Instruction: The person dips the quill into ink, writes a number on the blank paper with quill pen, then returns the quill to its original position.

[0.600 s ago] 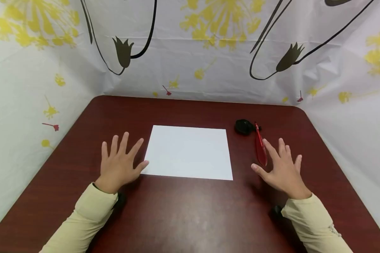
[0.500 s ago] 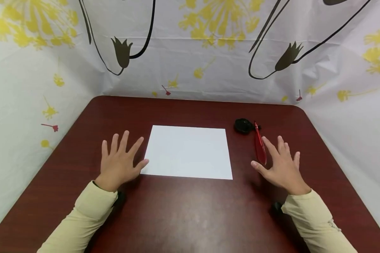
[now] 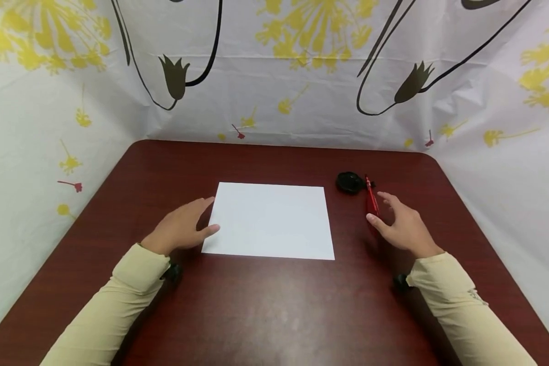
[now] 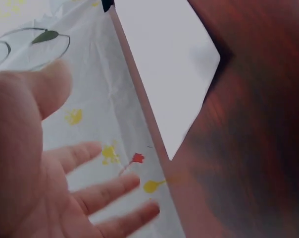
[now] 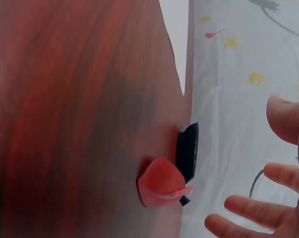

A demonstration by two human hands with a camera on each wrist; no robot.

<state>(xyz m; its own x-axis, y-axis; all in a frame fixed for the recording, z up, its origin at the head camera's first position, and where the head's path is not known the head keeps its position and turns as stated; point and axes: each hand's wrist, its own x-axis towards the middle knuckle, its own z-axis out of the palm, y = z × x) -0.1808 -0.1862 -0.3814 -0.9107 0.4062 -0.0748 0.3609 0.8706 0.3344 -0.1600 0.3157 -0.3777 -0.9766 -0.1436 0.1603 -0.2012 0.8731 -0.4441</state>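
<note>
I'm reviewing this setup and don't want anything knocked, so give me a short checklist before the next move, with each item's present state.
1. Left hand holding nothing: ok.
2. Right hand holding nothing: ok.
3. Red object close to the right hand: ok, it lies just beside the thumb and fingers in the head view.
4. White sheet unobstructed in the head view: not ok, the left thumb overlaps its left edge.
5. Red object clear of the black object: cannot tell whether they touch.
</note>
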